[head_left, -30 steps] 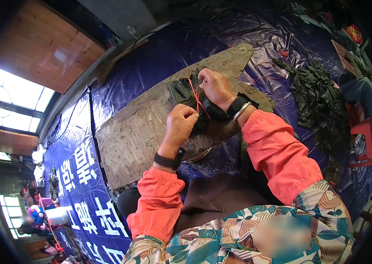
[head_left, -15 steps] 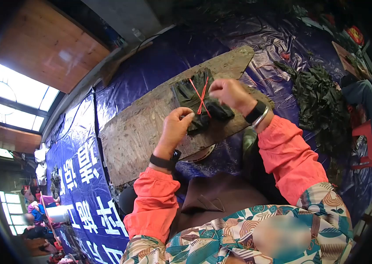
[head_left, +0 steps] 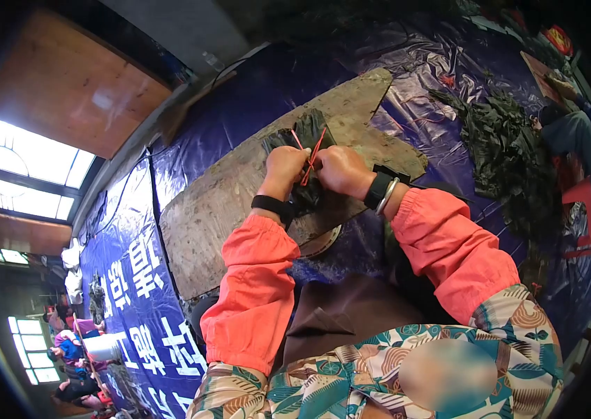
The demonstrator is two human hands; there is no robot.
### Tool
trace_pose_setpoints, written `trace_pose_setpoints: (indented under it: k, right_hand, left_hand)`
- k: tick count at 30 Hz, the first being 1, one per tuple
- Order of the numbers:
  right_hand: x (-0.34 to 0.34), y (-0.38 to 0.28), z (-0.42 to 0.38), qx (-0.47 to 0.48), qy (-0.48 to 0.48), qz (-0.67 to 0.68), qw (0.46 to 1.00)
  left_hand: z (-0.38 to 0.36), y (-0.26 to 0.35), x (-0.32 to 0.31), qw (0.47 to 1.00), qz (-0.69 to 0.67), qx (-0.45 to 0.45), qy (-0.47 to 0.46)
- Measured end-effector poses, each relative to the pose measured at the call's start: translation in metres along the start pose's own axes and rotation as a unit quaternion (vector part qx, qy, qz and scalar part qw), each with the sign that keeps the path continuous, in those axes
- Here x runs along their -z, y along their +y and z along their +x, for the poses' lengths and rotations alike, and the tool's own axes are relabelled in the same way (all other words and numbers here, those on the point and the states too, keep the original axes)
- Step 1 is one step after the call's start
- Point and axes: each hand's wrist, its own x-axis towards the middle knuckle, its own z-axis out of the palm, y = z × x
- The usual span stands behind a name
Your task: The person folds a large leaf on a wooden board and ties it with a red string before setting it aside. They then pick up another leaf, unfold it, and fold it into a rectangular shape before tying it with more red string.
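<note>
A dark green, leafy-looking bundle [head_left: 314, 123] lies on a worn wooden board [head_left: 211, 227], partly covered by my hands. Red string [head_left: 315, 151] crosses over its top, with loose ends standing up. My left hand [head_left: 284, 169] is closed at the left side of the string, fingertips pinched on it. From the right, my right hand [head_left: 343, 170] is curled in close, thumb and forefinger pressed together on the string. The fingertips of both hands nearly meet over the bundle, and the exact grip is partly hidden.
A heap of dark leafy material [head_left: 508, 157] lies on the blue plastic sheet [head_left: 351, 59] to the right. Beyond it are a red stool [head_left: 586, 209] and a person's trouser leg [head_left: 573, 143]. The round rim [head_left: 323, 242] of something shows under the board's near edge.
Both hands, previously apart on either side of the bundle, have come together over it and closed on the red string. The view has shifted slightly.
</note>
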Motion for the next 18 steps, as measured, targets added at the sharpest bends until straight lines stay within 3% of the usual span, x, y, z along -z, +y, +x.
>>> trace_pose_setpoints:
  k: [5,8,10,18]
  right_hand:
    - [0.008,-0.008,0.002,-0.075,-0.053,0.039,0.995]
    - [0.006,-0.006,0.001,-0.066,-0.051,0.034,0.996]
    - [0.004,-0.006,0.000,-0.063,-0.044,0.033,0.997]
    - [-0.006,-0.002,0.000,-0.026,-0.036,0.022,0.999]
  left_hand:
    - [0.000,-0.005,-0.002,0.998,-0.053,0.018,0.012]
    - [-0.004,-0.009,-0.006,0.991,-0.128,0.012,0.027]
    - [-0.001,-0.013,-0.013,0.992,-0.091,-0.021,0.086]
    - [0.016,-0.033,-0.020,0.990,0.001,-0.034,0.135]
